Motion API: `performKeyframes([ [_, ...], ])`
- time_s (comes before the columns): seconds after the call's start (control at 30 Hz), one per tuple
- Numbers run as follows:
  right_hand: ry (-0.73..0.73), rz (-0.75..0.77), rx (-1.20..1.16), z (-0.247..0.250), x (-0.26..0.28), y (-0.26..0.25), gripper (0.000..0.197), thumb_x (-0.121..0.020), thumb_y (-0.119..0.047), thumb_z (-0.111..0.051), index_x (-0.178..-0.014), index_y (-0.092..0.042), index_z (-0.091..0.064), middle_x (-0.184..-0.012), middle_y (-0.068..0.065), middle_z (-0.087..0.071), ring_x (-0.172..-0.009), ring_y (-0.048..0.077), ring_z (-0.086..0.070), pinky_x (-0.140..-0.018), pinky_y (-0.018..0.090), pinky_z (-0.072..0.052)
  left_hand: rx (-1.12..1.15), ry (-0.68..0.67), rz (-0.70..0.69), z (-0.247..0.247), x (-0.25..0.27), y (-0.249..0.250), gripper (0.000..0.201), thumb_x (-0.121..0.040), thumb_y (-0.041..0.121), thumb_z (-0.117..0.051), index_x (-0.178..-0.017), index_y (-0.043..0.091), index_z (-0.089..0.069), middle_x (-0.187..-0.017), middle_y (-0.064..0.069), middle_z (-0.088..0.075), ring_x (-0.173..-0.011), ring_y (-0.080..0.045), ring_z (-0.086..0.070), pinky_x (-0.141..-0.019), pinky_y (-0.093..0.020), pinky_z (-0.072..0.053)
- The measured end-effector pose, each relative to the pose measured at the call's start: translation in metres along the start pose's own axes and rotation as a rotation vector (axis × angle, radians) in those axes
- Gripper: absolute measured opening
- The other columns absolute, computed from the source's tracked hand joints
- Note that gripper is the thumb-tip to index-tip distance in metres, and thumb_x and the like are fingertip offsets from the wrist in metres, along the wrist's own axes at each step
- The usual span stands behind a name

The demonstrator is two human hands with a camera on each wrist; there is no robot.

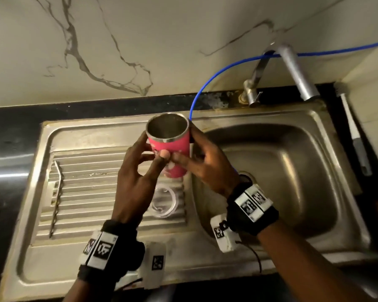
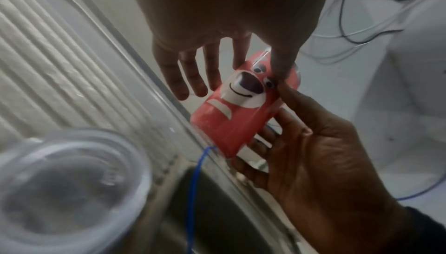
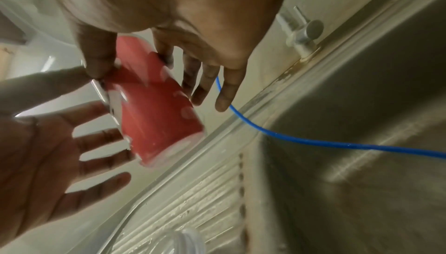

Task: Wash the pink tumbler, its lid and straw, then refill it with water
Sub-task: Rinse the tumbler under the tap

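Note:
I hold the pink tumbler [image 1: 170, 149] in the air over the rim between drainboard and basin, its steel mouth tilted up toward me and nothing visible inside. My right hand [image 1: 205, 164] grips its right side, thumb on the front and fingers round the back. My left hand [image 1: 138, 171] touches its left side with spread, straight fingers and the thumb laid on the printed bear face [image 2: 243, 88]. The clear lid [image 1: 164, 201] lies on the drainboard under my left hand. At the drainboard's left edge lies the bent straw [image 1: 56, 192].
The steel sink basin [image 1: 292, 171] lies to the right, with the faucet spout [image 1: 297, 70] over its far corner and a small tap valve [image 1: 249, 92] behind. A blue tube [image 1: 207, 83] hangs down behind the tumbler. A white-handled brush [image 1: 354, 131] lies on the dark counter at right.

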State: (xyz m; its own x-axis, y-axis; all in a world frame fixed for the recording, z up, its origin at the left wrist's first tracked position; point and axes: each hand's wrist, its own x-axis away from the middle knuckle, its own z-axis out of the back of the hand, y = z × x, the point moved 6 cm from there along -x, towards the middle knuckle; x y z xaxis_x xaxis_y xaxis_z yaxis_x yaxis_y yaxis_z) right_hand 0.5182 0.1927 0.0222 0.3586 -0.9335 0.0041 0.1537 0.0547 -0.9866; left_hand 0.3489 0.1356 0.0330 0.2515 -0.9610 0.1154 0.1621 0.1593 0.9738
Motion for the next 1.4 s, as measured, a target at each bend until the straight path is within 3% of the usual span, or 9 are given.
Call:
performKeyframes([
  [0.1, 0.039, -0.045, -0.096, 0.037, 0.025, -0.001, 0.082, -0.090, -0.019, -0.080, -0.159, -0.023, -0.035, -0.143, -0.006, -0.062, -0.129, 0.012, -0.062, -0.106, 0.040, -0.054, 0.067, -0.039, -0.012, -0.039, 0.005, 0.014, 0.060, -0.090, 0.048, -0.075, -0.148, 0.040, -0.061, -0.119, 0.006, -0.073, -0.101, -0.012, -0.071, -0.079, -0.025, -0.053],
  [0.23, 0.195, -0.149, -0.050, 0.094, 0.046, 0.020, 0.077, -0.078, -0.030, -0.089, -0.145, -0.032, -0.050, -0.123, -0.013, -0.072, -0.113, 0.007, -0.070, -0.093, 0.031, -0.058, 0.056, -0.222, -0.023, -0.101, -0.004, 0.026, 0.037, -0.100, 0.040, -0.073, -0.137, 0.043, -0.068, -0.103, 0.014, -0.076, -0.093, -0.005, -0.073, -0.076, -0.021, -0.054],
  [0.33, 0.341, -0.199, -0.084, 0.138, 0.052, 0.038, 0.065, -0.074, -0.039, -0.093, -0.130, -0.031, -0.061, -0.113, -0.008, -0.077, -0.104, 0.014, -0.074, -0.092, 0.044, -0.062, 0.023, -0.401, -0.083, -0.145, -0.020, 0.035, 0.028, -0.107, 0.039, -0.063, -0.133, 0.033, -0.073, -0.119, 0.012, -0.079, -0.111, -0.009, -0.074, -0.091, -0.029, -0.060],
  [0.4, 0.383, -0.216, -0.044, 0.161, 0.053, 0.049, 0.062, -0.077, -0.040, -0.090, -0.131, -0.025, -0.062, -0.112, -0.002, -0.077, -0.101, 0.017, -0.075, -0.091, 0.048, -0.061, 0.011, -0.464, 0.011, -0.169, -0.040, 0.031, 0.026, -0.110, 0.041, -0.057, -0.114, 0.027, -0.078, -0.105, 0.005, -0.079, -0.096, -0.013, -0.074, -0.077, -0.022, -0.059],
  [0.57, 0.408, -0.344, 0.056, 0.196, 0.052, 0.082, 0.060, -0.077, -0.045, -0.089, -0.126, -0.025, -0.062, -0.106, -0.005, -0.076, -0.089, 0.006, -0.075, -0.085, 0.040, -0.064, -0.192, -0.457, 0.168, -0.224, -0.107, 0.019, 0.041, -0.112, 0.045, -0.051, -0.113, 0.010, -0.073, -0.090, -0.010, -0.071, -0.069, -0.018, -0.064, -0.045, -0.014, -0.044],
  [0.73, 0.399, -0.389, 0.063, 0.209, 0.048, 0.092, 0.060, -0.076, -0.049, -0.086, -0.124, -0.024, -0.059, -0.105, -0.008, -0.073, -0.084, -0.001, -0.073, -0.063, 0.014, -0.056, -0.356, -0.434, 0.108, -0.269, -0.149, 0.032, 0.042, -0.101, 0.059, -0.062, -0.103, 0.018, -0.074, -0.097, -0.008, -0.078, -0.084, -0.021, -0.074, -0.071, -0.034, -0.057],
  [0.87, 0.378, -0.373, 0.024, 0.214, 0.043, 0.088, 0.047, -0.081, -0.043, -0.084, -0.118, -0.029, -0.059, -0.103, -0.008, -0.072, -0.081, -0.004, -0.071, -0.059, 0.010, -0.053, -0.424, -0.272, 0.074, -0.277, -0.164, 0.035, 0.040, -0.095, 0.053, -0.071, -0.091, 0.014, -0.076, -0.083, -0.004, -0.078, -0.084, -0.023, -0.076, -0.087, -0.044, -0.064],
  [1.2, 0.358, -0.367, -0.023, 0.210, 0.034, 0.094, 0.049, -0.082, -0.046, -0.083, -0.120, -0.023, -0.061, -0.102, -0.004, -0.074, -0.082, 0.001, -0.073, -0.062, 0.013, -0.055, -0.257, -0.177, 0.088, -0.273, -0.160, 0.023, 0.031, -0.096, 0.047, -0.074, -0.081, 0.021, -0.080, -0.074, 0.001, -0.079, -0.074, -0.018, -0.077, -0.084, -0.045, -0.066],
  [1.4, 0.339, -0.338, -0.048, 0.210, 0.031, 0.089, 0.029, -0.086, -0.038, -0.082, -0.103, -0.034, -0.059, -0.097, -0.005, -0.074, -0.080, 0.003, -0.074, -0.062, 0.014, -0.056, -0.178, -0.136, 0.082, -0.274, -0.151, 0.018, 0.029, -0.098, 0.048, -0.072, -0.083, 0.024, -0.079, -0.079, 0.003, -0.080, -0.073, -0.015, -0.076, -0.074, -0.035, -0.061],
])
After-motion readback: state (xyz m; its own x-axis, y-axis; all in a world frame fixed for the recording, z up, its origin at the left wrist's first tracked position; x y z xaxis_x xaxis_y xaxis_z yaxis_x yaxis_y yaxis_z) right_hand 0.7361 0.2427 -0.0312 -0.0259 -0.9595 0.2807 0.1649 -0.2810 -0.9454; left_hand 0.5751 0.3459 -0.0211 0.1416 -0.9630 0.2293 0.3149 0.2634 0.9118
